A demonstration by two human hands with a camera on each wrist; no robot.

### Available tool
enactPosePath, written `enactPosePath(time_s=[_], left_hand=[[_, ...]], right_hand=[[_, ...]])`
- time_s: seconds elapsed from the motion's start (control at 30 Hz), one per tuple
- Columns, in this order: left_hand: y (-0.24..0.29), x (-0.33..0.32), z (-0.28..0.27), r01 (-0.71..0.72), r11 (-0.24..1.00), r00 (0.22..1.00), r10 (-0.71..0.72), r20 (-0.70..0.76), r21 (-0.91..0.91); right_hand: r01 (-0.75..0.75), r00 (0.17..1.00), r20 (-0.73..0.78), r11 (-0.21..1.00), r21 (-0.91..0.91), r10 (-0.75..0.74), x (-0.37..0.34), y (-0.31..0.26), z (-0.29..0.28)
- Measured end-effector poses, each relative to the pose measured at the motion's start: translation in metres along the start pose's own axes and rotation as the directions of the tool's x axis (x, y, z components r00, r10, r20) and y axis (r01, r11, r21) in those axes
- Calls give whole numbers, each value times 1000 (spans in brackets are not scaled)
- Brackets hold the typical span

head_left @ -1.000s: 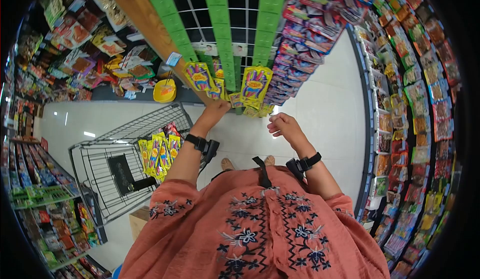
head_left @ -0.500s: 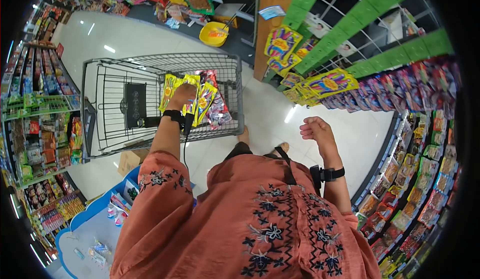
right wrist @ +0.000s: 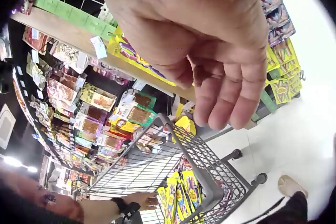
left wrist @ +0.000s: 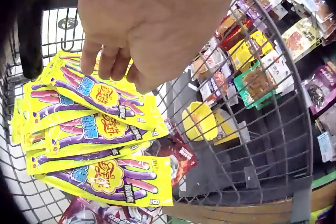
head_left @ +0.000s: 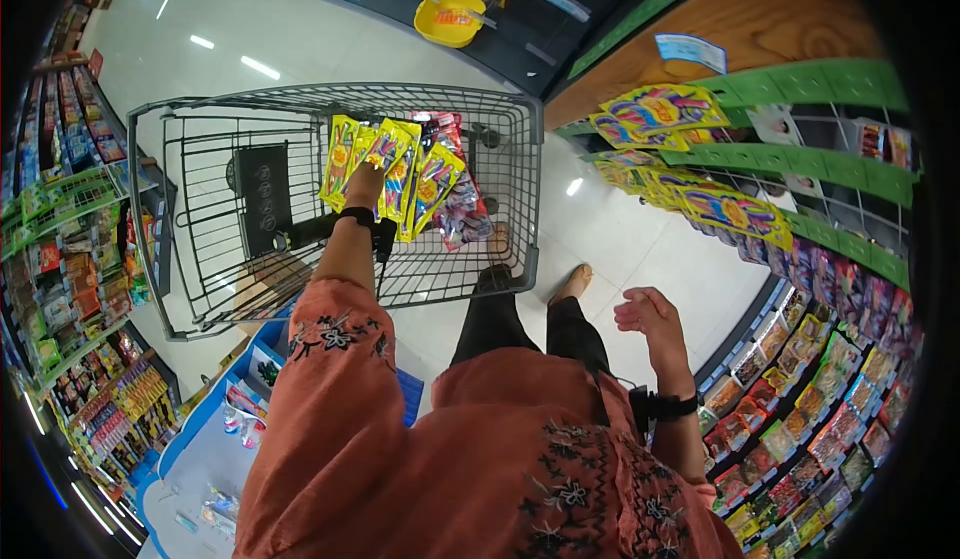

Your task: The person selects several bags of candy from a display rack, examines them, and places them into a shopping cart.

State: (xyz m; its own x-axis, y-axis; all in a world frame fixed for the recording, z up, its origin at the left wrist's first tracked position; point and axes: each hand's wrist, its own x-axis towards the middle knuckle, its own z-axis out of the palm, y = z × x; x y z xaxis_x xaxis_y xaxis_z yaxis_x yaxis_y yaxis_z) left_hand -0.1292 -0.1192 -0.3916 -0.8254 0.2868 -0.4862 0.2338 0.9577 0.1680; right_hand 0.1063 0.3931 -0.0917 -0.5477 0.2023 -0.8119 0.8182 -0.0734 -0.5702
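My left hand (head_left: 363,187) reaches into a shopping cart, over a pile of yellow candy packets (head_left: 428,191) printed with purple and pink sticks. In the left wrist view its fingers (left wrist: 108,61) are loosely bent, their tips right at the upper edge of the top packet (left wrist: 100,94). No packet shows pinched between thumb and fingers. Red and dark packets (head_left: 465,209) lie beside and under the yellow ones. My right hand (head_left: 655,324) hangs in the air to the right of the cart, its fingers relaxed and holding nothing, as the right wrist view shows.
The metal cart's rim (head_left: 330,91) encloses the packets. At right, a green-strip rack (head_left: 830,89) carries more yellow packets (head_left: 665,111). A yellow tub (head_left: 450,19) stands on the shelf ledge beyond the cart. A blue-edged display (head_left: 190,459) is at lower left.
My left hand has gone from the rack leftward into the cart, over the candy packets. The view has turned toward the cart. My right hand has lowered slightly, away from the rack.
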Motion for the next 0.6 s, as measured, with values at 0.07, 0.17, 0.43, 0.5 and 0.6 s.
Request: enactPosePath(time_s=[0.07,0.17,0.43,0.5,0.6], left_hand=[[-2,10,21,285,898,941,-329,-81,-334],[16,19,-4,441,787,867,-498,-22,-432],[-8,57,29,574,766,810,-583,63,-289],[-12,59,34,572,770,815,-574,85,-285],[-11,61,37,606,775,794,-602,78,-182]], right_hand=[[-10,1000,-17,997,-71,8,1,-5,8],[-33,999,-18,986,-162,31,3,-16,20],[-194,981,-61,961,-196,186,17,14,14],[-230,973,-77,954,-191,220,19,19,11],[-241,970,-89,950,-197,227,19,19,10]])
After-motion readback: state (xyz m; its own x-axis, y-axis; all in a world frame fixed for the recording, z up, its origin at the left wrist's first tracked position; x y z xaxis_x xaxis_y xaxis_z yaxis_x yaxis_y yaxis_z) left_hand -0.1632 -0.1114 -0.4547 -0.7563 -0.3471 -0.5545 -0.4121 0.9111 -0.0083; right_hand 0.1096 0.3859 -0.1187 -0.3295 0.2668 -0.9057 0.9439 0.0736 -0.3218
